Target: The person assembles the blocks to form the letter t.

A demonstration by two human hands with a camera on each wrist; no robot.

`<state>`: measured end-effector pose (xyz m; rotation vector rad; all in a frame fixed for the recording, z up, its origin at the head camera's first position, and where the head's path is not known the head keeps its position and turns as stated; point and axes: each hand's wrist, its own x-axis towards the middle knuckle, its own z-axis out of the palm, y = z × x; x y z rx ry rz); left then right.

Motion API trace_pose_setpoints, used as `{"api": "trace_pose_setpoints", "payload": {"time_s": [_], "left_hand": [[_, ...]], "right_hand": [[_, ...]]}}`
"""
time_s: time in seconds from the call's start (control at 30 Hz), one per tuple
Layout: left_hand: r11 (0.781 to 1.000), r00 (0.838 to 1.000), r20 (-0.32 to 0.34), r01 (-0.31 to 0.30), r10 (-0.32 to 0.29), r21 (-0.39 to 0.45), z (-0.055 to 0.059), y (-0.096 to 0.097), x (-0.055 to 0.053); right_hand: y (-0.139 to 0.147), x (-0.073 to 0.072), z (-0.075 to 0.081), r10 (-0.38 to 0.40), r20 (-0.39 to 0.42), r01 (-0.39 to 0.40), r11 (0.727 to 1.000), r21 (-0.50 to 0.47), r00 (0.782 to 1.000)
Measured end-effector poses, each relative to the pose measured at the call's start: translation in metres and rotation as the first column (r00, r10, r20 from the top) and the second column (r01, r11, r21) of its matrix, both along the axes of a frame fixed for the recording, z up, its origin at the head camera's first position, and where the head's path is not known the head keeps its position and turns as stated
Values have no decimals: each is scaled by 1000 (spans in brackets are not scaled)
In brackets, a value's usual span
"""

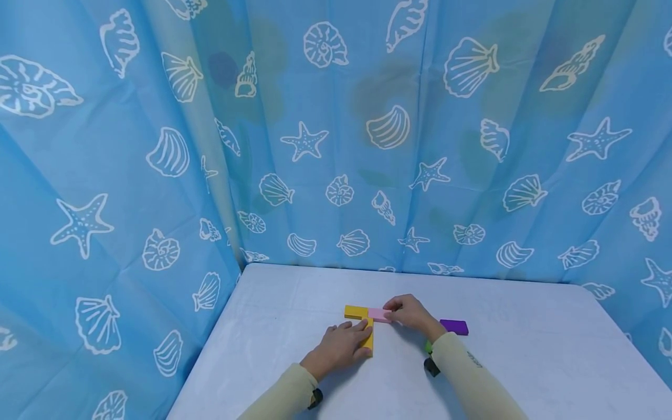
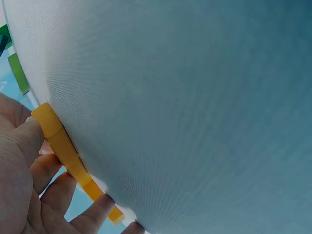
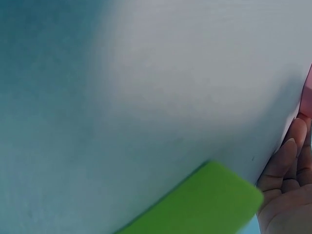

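Two yellow blocks lie on the table in the head view: a short-looking one point(image 1: 354, 312) at the back and a longer one point(image 1: 370, 345) running toward the near side. My left hand point(image 1: 340, 347) holds the longer yellow block, thumb at its near end and fingers along it. The left wrist view shows the thumb and fingers against the yellow edge point(image 2: 68, 151). With thumb and fingertips, my right hand point(image 1: 412, 315) pinches a pink block point(image 1: 377, 315) that sits against the back yellow block. Only a corner of the pink block point(image 3: 307, 100) enters the right wrist view.
A purple block point(image 1: 454, 327) lies to the right, beyond the right wrist. Partly hidden by the right sleeve is a green block point(image 1: 428, 347), seen large in the right wrist view. The white table point(image 1: 273, 326) meets a blue shell-print curtain point(image 1: 336, 146) at its back and left.
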<state>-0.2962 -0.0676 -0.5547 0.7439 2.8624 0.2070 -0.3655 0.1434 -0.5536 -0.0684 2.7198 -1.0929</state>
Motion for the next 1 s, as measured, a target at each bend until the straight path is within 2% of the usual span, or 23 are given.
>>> {"api": "trace_pose_setpoints", "payload": {"time_s": [0.47,0.63,1.0], "left_hand": [[1000,1000,2,-13,13,-6,6,-1,-1],[1000,1000,7,-10,10,0,4,-2,-2],[1000,999,52,-13,13,2,3,1,-3]], "right_hand": [[-2,-1,5,-2,1,2,1000,-9,1000],[-2,-3,4,0,7,0,1000,-12,1000],[-13,-9,6,53,-14,-53,999,-11,998]]}}
